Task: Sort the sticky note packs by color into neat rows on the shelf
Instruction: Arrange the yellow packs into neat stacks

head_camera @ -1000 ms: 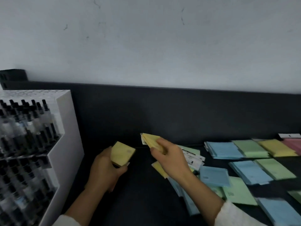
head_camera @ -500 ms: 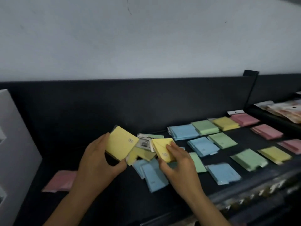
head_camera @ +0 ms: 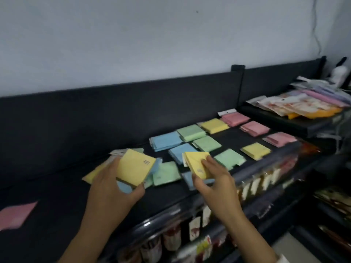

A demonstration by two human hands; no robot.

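Observation:
My left hand (head_camera: 112, 188) grips a stack of yellow sticky note packs (head_camera: 134, 166), tilted up above the black shelf (head_camera: 57, 186). My right hand (head_camera: 214, 177) holds another yellow pack (head_camera: 197, 160) just right of centre. Under and between the hands lies a loose heap of blue, green and yellow packs (head_camera: 167, 172). Further right, packs lie in rows: blue (head_camera: 166, 140), green (head_camera: 190, 132), yellow (head_camera: 214, 125) and pink (head_camera: 234, 118). A lone pink pack (head_camera: 16, 215) lies at the far left.
A dark back panel (head_camera: 114, 111) runs behind the shelf, with a post (head_camera: 240, 82) dividing it. A neighbouring shelf at the right carries plastic-wrapped paper goods (head_camera: 303, 105). Hanging packaged items (head_camera: 193, 228) fill the rack below the shelf's front edge.
The view has swung right, away from the white pen rack. Both hands have moved right with their yellow packs, and the right hand now sits over the heap's right side.

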